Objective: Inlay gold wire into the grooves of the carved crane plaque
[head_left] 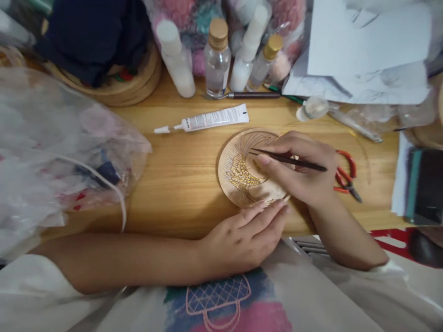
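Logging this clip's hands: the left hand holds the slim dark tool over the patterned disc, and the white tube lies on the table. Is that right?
No: the head view shows the right hand, not the left hand, holding the slim dark tool over the patterned disc. The white tube does lie on the table.

Right hand (308,182) holds dark tweezers (289,159) over a patterned disc (240,147)

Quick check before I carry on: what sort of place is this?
Most likely a craft worktable: the right hand holds dark tweezers over a round patterned disc, with a squeeze tube and red-handled pliers nearby.
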A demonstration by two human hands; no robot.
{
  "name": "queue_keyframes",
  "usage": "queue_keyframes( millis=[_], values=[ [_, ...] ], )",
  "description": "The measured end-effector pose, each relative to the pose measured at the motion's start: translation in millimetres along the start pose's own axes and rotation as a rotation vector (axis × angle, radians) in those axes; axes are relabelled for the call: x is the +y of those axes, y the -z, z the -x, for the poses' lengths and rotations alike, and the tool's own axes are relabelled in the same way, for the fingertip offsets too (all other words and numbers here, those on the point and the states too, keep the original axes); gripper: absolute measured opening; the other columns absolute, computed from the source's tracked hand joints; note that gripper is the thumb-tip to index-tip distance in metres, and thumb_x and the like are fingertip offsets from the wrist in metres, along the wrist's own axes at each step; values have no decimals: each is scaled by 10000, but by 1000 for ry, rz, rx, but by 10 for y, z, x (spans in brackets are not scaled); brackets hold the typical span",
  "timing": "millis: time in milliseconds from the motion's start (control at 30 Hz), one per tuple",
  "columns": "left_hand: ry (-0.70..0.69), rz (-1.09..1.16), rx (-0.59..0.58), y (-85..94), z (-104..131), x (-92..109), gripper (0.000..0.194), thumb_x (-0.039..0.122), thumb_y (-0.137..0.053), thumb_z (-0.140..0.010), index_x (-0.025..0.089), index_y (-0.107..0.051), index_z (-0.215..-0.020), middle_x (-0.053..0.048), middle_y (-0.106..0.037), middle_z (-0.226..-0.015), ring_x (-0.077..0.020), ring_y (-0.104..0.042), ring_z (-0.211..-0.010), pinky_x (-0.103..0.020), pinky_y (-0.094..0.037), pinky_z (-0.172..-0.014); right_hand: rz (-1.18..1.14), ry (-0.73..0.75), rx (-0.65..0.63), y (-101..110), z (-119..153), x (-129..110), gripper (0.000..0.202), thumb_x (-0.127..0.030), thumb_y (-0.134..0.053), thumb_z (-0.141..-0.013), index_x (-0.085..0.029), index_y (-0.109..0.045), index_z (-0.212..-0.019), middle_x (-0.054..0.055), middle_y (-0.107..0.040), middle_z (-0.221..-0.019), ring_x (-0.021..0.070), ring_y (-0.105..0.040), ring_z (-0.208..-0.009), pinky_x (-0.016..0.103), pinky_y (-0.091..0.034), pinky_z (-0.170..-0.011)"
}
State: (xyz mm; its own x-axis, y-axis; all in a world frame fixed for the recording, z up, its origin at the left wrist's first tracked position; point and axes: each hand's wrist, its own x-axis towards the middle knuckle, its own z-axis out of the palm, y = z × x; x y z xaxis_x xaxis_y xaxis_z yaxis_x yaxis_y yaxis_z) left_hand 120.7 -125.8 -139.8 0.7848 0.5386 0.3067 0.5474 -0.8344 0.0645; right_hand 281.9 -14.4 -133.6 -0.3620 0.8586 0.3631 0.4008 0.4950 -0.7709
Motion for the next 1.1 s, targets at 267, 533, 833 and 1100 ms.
queue_keyframes(
  millis=[267,533,833,1100],
  values=[
    [273,-186,-66,177,310,-627,528,467,-533,-969,51,-590,-1290,-224,-599,-1367,-363,-556,-1294,-487,-470,-1060,-94,-40,61,-26,-24,49,19,-185,-733,-828,-200,-729,-817,16,-743,-783,131,-655,-667,290,-543,-631],
    [209,-181,11,96,419,-767,507,472,-551,-952,105,-601,-1298,-228,-618,-1328,-401,-546,-1290,-529,-474,-1026,-188,-122,48,-48,-45,142,72,-238,-741,-819,-179,-724,-781,7,-761,-779,115,-682,-684,243,-545,-615],
    [222,-115,-41,83,416,-782,447,438,-572,-948,173,-604,-1307,-202,-614,-1346,-383,-579,-1261,-514,-468,-1028,-255,-215,24,-68,-41,145,56,-228,-761,-807,-213,-728,-764,11,-742,-771,148,-688,-712,298,-568,-667],
    [246,-64,-56,74,437,-783,464,441,-583,-942,179,-592,-1325,-206,-594,-1367,-380,-554,-1289,-522,-438,-1065,-230,-227,39,-74,-46,139,55,-192,-763,-794,-226,-739,-757,-4,-742,-744,129,-670,-676,272,-552,-631]
  ],
)
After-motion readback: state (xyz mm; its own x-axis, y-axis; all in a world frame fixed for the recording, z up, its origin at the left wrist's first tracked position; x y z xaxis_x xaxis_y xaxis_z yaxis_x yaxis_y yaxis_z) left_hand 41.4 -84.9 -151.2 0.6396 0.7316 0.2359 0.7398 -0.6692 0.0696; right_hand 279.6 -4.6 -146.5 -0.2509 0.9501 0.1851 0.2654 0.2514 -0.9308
